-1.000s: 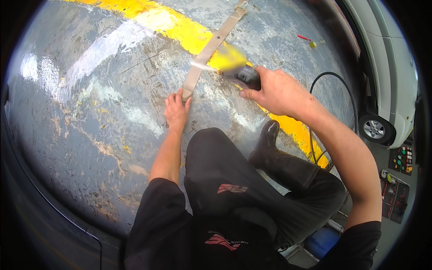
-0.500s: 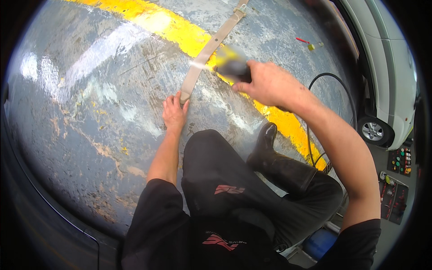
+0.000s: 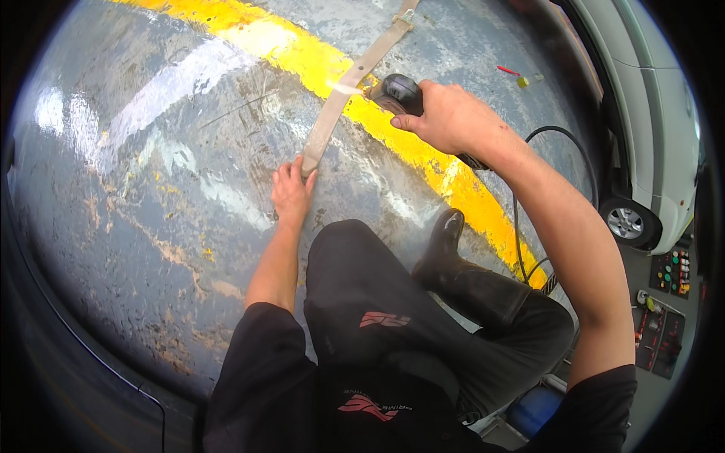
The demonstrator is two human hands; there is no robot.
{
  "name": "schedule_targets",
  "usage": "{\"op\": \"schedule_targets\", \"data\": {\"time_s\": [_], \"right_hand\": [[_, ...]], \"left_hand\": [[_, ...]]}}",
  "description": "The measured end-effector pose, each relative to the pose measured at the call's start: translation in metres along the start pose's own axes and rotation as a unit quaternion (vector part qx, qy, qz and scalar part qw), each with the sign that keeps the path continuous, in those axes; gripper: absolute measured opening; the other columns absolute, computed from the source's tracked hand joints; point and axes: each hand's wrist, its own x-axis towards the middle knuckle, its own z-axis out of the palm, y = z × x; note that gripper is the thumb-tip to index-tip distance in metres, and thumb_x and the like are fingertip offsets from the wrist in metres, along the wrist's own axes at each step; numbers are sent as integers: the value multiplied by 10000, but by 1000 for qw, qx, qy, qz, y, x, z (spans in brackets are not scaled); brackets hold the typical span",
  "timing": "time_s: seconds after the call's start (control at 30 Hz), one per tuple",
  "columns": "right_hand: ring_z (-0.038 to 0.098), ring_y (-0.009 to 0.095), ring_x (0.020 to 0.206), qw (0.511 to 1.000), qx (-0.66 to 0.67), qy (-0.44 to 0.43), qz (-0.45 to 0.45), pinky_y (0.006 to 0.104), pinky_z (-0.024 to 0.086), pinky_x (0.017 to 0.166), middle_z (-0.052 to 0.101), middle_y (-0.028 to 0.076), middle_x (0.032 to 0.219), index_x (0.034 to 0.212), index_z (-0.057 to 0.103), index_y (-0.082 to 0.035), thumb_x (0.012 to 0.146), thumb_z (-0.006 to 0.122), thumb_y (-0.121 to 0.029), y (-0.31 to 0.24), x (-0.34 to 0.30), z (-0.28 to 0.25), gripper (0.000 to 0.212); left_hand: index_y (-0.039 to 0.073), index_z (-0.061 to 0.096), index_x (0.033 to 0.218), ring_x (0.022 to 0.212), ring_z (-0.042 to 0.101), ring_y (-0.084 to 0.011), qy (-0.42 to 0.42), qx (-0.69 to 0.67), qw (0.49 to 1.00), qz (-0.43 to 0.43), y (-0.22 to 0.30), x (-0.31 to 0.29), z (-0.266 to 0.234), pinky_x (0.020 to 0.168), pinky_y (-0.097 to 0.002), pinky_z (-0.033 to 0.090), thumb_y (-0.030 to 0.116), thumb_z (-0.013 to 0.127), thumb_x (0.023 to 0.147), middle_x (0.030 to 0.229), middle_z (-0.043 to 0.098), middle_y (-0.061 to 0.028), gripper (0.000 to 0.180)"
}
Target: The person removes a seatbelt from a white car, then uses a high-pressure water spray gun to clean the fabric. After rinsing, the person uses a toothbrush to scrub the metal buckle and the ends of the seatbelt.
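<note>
A long beige webbing strap (image 3: 336, 110) lies across the floor and over the yellow line, with a buckle-like fitting (image 3: 403, 24) near its far end. At the near end, my left hand (image 3: 291, 192) grips the strap's tip between thumb and fingers. My right hand (image 3: 455, 121) is wrapped round a dark handheld tool, apparently a spray gun (image 3: 399, 94), held just right of the strap. A whitish streak (image 3: 345, 87) runs from the gun's front across the strap. My palm hides most of the gun's handle.
A black hose (image 3: 563, 130) loops on the right, beside my forearm. A small red and yellow item (image 3: 522, 80) lies on the worn grey floor (image 3: 151, 204). A light-coloured car (image 3: 657, 98) stands at the right, with tool trays (image 3: 661, 340) behind. My boot (image 3: 445, 245) rests near the yellow line.
My right hand and the gun have shifted slightly up, farther along the strap. The gun was blurred before and now shows more sharply. My left hand stays at the strap's end.
</note>
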Motion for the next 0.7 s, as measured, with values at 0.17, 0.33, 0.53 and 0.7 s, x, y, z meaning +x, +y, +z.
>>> {"op": "schedule_targets", "data": {"time_s": [0.17, 0.33, 0.53, 0.7], "right_hand": [[700, 344, 991, 999, -23, -30, -40, 443, 553, 884, 722, 194, 1037, 1147, 661, -12, 911, 659, -479, -14, -8, 6, 523], [700, 345, 990, 1000, 8, -5, -27, 445, 553, 877, 719, 192, 1049, 1126, 676, -3, 899, 672, -478, -8, 6, 7, 526], [698, 346, 1000, 998, -16, -38, -38, 445, 554, 873, 715, 202, 1063, 1092, 692, -11, 896, 675, -466, -14, -2, 12, 496], [695, 345, 1016, 1000, -1, 22, -9, 451, 542, 900, 713, 203, 1081, 1118, 690, -17, 897, 672, -477, 3, 18, 6, 510]], "left_hand": [[212, 585, 1308, 1052, 560, -279, 11, 21, 1000, -1, -6, -1, 0, 806, -422, 550, 399, 737, 860, 1160, 554, -59, 508], [199, 587, 1314, 1065, 561, -292, 8, 10, 1000, 2, 0, 0, 0, 819, -430, 537, 394, 733, 867, 1175, 564, -75, 509], [192, 593, 1312, 1077, 562, -299, -7, -3, 1000, -7, -1, 0, -2, 835, -435, 527, 387, 732, 868, 1199, 569, -84, 504], [207, 580, 1312, 1046, 556, -283, 21, 20, 1000, 3, -3, 0, 0, 794, -424, 552, 381, 738, 859, 1152, 551, -60, 511]]}}
